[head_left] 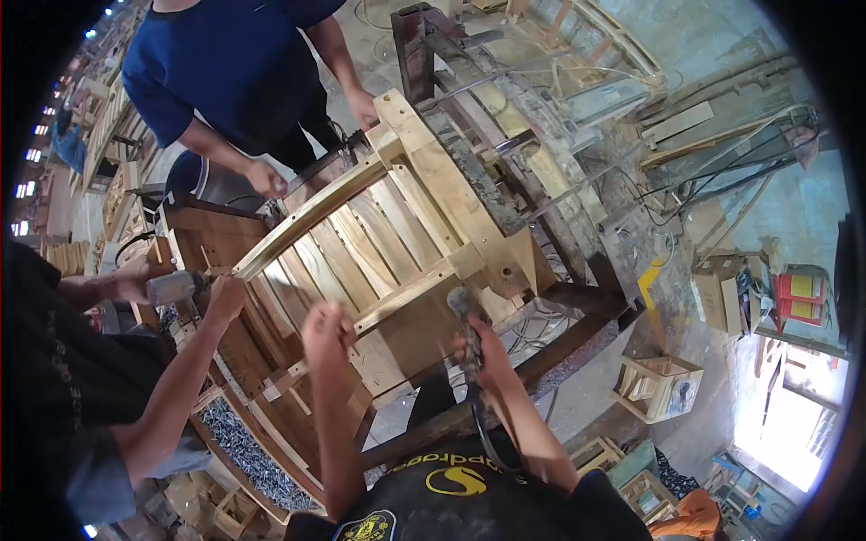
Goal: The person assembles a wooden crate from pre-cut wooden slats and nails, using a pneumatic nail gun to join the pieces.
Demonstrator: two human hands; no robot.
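Head camera view: the wooden frame lies at centre on the counter, with spaced slats between its long rails.

Right hand: fingers closed around the handheld tool. The tool is raised near the frame's lower right corner; a dark hose hangs beside the forearm.

Left hand: fingers curled, positioned over or beside the near rail. Motion blur obscures the fingers; whether they grip anything cannot be told.

Adjacent personnel: a co-worker in a blue shirt stands at the far side, one hand at the frame's upper corner and the other near the far rail. A second co-worker in a dark shirt, at left, holds a grey power driver near the far rail's left end.

Small metal fasteners lie piled at lower left.
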